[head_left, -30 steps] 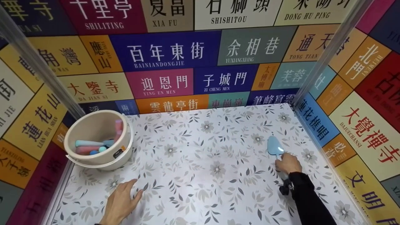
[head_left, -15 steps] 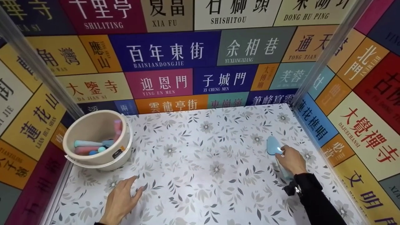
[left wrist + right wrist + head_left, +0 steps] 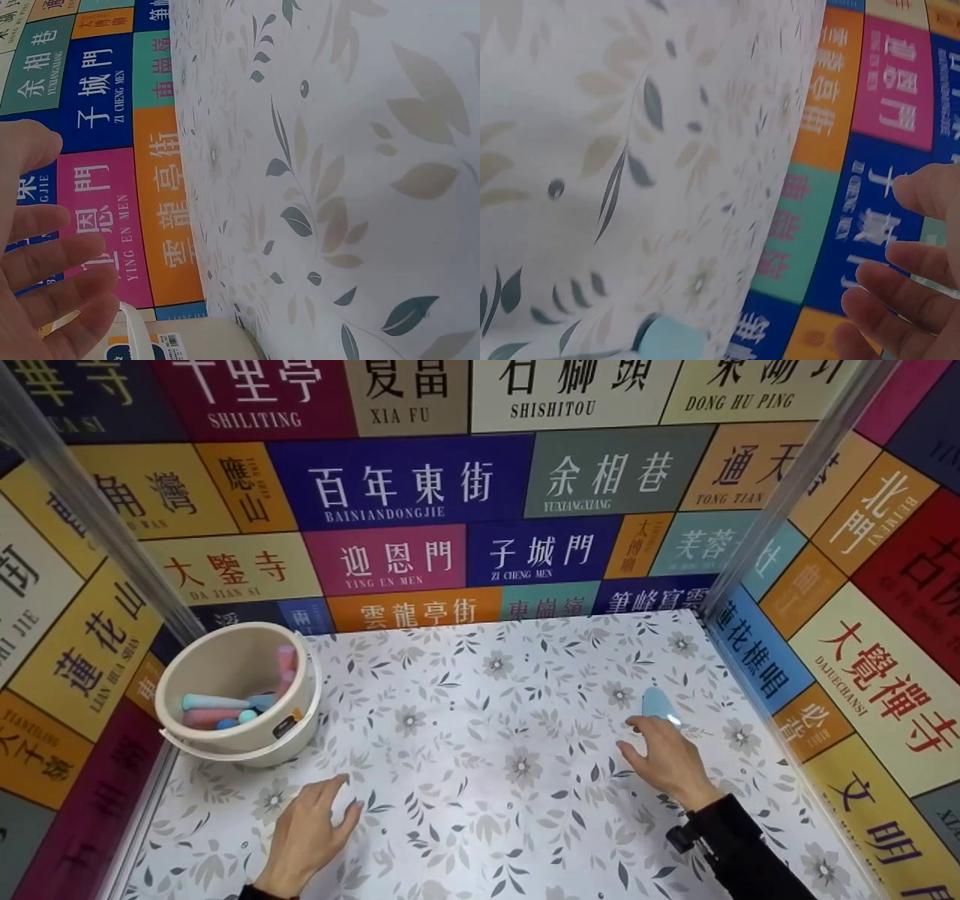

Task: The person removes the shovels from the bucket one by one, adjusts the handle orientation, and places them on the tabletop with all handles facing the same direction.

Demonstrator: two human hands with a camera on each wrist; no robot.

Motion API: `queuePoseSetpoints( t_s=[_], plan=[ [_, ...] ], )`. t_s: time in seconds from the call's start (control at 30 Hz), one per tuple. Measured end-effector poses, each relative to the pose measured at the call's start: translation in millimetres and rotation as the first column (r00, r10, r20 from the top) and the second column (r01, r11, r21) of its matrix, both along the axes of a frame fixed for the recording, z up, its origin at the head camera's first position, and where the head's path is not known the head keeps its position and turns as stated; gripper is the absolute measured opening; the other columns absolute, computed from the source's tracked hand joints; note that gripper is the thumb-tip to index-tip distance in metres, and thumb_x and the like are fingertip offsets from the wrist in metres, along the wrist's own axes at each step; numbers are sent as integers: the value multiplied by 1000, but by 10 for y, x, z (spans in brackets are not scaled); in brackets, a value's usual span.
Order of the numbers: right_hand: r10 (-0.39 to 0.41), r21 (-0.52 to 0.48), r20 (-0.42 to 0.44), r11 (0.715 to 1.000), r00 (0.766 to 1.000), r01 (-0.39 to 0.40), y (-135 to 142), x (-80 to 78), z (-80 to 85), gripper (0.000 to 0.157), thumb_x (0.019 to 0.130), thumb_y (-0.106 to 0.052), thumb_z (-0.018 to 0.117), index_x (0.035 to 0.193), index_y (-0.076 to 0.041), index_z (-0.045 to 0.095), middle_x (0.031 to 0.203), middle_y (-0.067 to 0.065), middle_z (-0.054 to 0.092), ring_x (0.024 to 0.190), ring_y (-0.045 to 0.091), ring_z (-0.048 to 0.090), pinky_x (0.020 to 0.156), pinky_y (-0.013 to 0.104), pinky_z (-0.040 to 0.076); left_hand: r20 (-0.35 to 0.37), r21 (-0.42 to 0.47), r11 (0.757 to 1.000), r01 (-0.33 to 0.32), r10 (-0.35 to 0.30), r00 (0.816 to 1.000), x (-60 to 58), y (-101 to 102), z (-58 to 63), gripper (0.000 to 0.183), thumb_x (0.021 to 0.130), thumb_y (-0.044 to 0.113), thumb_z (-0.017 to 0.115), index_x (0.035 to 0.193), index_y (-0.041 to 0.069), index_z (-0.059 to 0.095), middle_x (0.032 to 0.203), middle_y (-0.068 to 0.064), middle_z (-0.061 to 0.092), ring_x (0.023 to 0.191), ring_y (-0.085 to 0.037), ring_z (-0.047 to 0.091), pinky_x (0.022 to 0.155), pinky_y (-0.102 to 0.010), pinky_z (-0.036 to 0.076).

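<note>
A light-blue toy shovel (image 3: 658, 703) lies on the floral tabletop at the right, its blade pointing to the back. My right hand (image 3: 666, 759) hovers over its handle, fingers loosely spread, holding nothing; the hand and forearm hide most of the handle. At the bottom of the right wrist view a light-blue part (image 3: 672, 339), seemingly of the shovel, shows apart from the fingers. Toward the front left, my left hand (image 3: 309, 826) is relaxed and holds nothing. Beyond it stands a cream bucket (image 3: 225, 656) with several toy pieces inside, among them a light-blue handle (image 3: 216, 702).
The white tabletop (image 3: 457, 682) has a leaf-and-flower print. Upright panels covered in coloured place-name signs (image 3: 397, 484) close off the back and both sides. The bucket's white carrying handle (image 3: 225, 760) hangs down at its front.
My right hand had hold of the shovel's handle; it has let go and shifted left with its fingers spread. The left hand has moved slightly right. The shovel stays in place.
</note>
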State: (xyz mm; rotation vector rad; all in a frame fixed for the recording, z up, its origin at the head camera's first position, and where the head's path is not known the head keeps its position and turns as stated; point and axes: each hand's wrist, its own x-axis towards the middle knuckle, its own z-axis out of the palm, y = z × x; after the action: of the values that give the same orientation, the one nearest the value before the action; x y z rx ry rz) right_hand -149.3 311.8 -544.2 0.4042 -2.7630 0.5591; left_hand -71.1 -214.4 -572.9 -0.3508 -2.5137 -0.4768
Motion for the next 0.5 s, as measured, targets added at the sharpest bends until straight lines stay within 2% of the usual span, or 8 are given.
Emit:
queuePoseSetpoints(
  t_s=[0.1,0.23,0.33,0.5],
  plan=[
    [77,53,-159,996,984,-69,-107,63,-20,36,86,-13,85,116,0,70,103,16,72,92,34,70,64,44,58,-29,-6,1000,24,-25,999,-7,55,18,42,77,17,90,113,1,75,97,-13,76,85,-30,73,68,-43,62],
    [190,103,-311,981,931,-166,-208,116,-59,39,78,-10,89,111,-1,71,98,14,71,85,30,70,63,39,58,-42,-9,999,51,-52,998,-8,140,45,44,77,18,91,114,1,74,99,-13,77,86,-28,74,69,-41,62],
    [236,115,-330,971,914,-209,-257,152,-79,40,76,-11,89,110,-3,71,97,12,71,83,27,69,64,37,58,-42,-8,998,65,-65,997,-11,197,60,43,78,19,91,114,1,74,99,-12,77,86,-27,73,70,-39,62],
    [239,127,-304,970,922,-209,-295,205,-80,38,78,-15,90,110,-5,71,96,9,72,83,25,70,65,36,58,-37,-15,997,78,-79,996,-25,250,92,44,78,19,91,115,2,74,100,-11,76,86,-26,72,70,-39,62]
  ],
)
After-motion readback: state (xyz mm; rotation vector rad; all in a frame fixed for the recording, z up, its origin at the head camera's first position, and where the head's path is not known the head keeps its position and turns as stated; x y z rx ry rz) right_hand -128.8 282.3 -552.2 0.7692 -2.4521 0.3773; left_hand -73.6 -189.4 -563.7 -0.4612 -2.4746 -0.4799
